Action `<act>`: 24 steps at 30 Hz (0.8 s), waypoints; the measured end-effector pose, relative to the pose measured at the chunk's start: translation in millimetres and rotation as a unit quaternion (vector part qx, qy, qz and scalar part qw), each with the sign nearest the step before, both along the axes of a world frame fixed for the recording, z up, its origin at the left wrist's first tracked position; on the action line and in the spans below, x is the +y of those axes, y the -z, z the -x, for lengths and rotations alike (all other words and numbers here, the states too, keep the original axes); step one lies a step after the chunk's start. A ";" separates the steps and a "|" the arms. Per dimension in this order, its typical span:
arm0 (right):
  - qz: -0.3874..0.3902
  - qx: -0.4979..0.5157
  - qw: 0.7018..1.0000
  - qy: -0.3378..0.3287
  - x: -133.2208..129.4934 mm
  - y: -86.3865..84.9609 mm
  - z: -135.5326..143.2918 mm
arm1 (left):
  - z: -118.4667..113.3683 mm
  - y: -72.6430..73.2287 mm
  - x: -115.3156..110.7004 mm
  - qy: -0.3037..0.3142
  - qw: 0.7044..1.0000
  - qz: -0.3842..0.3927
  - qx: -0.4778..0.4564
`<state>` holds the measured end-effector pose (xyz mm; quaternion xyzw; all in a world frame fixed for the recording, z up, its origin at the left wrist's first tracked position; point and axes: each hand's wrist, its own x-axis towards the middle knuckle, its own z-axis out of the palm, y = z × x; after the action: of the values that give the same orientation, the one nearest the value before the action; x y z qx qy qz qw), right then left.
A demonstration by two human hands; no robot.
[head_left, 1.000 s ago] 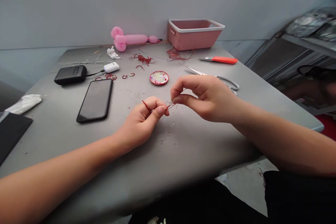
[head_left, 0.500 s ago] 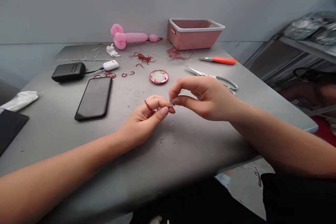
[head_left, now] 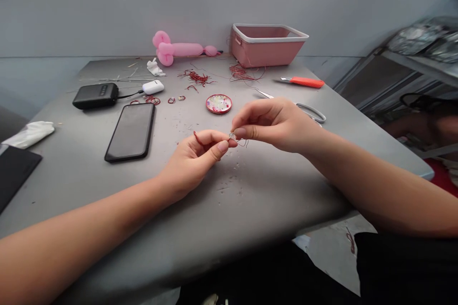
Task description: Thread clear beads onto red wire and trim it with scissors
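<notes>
My left hand [head_left: 202,157] is closed, pinching a tiny clear, ring-shaped piece [head_left: 232,137] between thumb and index finger. A red cord loop [head_left: 198,138] circles one of its fingers. From the right, my right hand [head_left: 274,124] meets it, thumb and index fingertip closed on the upper edge of the same piece. Thin dark thread ends [head_left: 244,143] stick out beneath the right fingertips. Just behind the hands lies a round red-rimmed lid [head_left: 219,104] holding small pale and colourful bits. Scissors [head_left: 311,112] lie partly hidden behind my right hand.
Around the grey table [head_left: 200,228] are a phone [head_left: 130,132], a black power bank [head_left: 96,96] cabled to a white case [head_left: 153,87], small red rings [head_left: 153,100], red thread scraps [head_left: 198,77], an orange cutter [head_left: 306,82], a pink basket [head_left: 268,52] and a pink balloon [head_left: 186,49].
My right hand has shifted slightly up and left. The clear piece now shows as a ring between the fingertips, and thread ends have come into view below the right hand.
</notes>
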<state>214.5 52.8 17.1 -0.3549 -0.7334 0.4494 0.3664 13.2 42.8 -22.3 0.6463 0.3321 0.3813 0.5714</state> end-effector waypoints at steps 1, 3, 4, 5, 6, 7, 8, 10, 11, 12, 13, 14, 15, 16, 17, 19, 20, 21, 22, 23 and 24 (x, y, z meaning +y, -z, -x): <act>-0.003 -0.012 1.000 0.001 -0.6 -1.4 -0.9 | -0.4 0.3 -0.2 -0.002 1.000 0.006 -0.002; -0.009 -0.035 0.999 -0.006 -1.6 -4.9 -3.7 | -1.3 0.3 -0.2 0.009 1.000 0.015 -0.009; -0.015 -0.047 0.999 -0.011 -2.1 -7.0 -5.4 | -1.7 0.1 -0.1 0.019 0.999 0.021 -0.016; -0.024 -0.061 0.998 -0.016 -2.4 -9.0 -7.2 | -2.1 -0.2 0.0 0.028 0.999 0.028 -0.026; -0.036 -0.077 0.996 -0.019 -2.8 -10.9 -8.9 | -2.4 -0.5 0.1 0.035 0.998 0.035 -0.037; -0.052 -0.094 0.994 -0.021 -3.1 -12.5 -10.4 | -2.6 -0.9 0.2 0.041 0.997 0.044 -0.047; -0.071 -0.111 0.991 -0.022 -3.4 -13.7 -11.5 | -2.8 -1.3 0.2 0.046 0.996 0.051 -0.055; -0.108 -0.137 0.984 -0.024 -4.2 -14.7 -12.4 | -3.0 -1.8 -0.3 0.057 0.995 0.057 -0.058; -0.120 -0.144 0.982 -0.025 -4.6 -14.5 -12.1 | -3.0 -2.0 -0.6 0.064 0.995 0.054 -0.057; -0.129 -0.149 0.980 -0.027 -5.1 -13.9 -11.6 | -3.1 -1.9 -1.1 0.074 0.995 0.049 -0.054; -0.136 -0.153 0.978 -0.029 -5.5 -13.2 -10.9 | -3.0 -1.8 -1.6 0.082 0.994 0.042 -0.052; -0.141 -0.156 0.977 -0.030 -5.9 -12.6 -10.2 | -3.0 -1.4 -2.0 0.088 0.994 0.033 -0.050; -0.146 -0.158 0.976 -0.029 -6.2 -12.1 -9.7 | -2.9 -1.0 -2.3 0.090 0.994 0.025 -0.048; -0.151 -0.158 0.975 -0.029 -6.3 -11.8 -9.5 | -2.8 -0.4 -2.5 0.088 0.995 0.018 -0.047; -0.155 -0.158 0.975 -0.029 -6.3 -12.0 -9.6 | -2.6 0.4 -2.6 0.081 0.995 0.016 -0.047; -0.163 -0.154 0.974 -0.027 -5.7 -13.1 -11.0 | -2.4 2.0 -2.1 0.066 0.996 0.022 -0.055; -0.165 -0.150 0.974 -0.027 -5.2 -13.7 -12.0 | -2.3 2.9 -1.6 0.061 0.996 0.028 -0.061; -0.167 -0.148 0.974 -0.025 -4.7 -14.1 -13.1 | -2.3 3.8 -1.0 0.057 0.996 0.032 -0.067; -0.168 -0.149 0.974 -0.022 -4.0 -14.0 -14.1 | -2.3 4.5 -0.4 0.054 0.995 0.035 -0.071; -0.167 -0.153 0.974 -0.018 -3.4 -13.5 -14.8 | -2.3 5.2 0.2 0.050 0.995 0.037 -0.073; -0.167 -0.154 0.974 -0.014 -2.8 -12.3 -15.3 | -2.3 5.8 0.8 0.047 0.995 0.040 -0.075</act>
<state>229.8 50.0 29.4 -0.3427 -0.8508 0.2655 0.2971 15.5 43.6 -28.1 0.6074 0.2722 0.3881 0.6374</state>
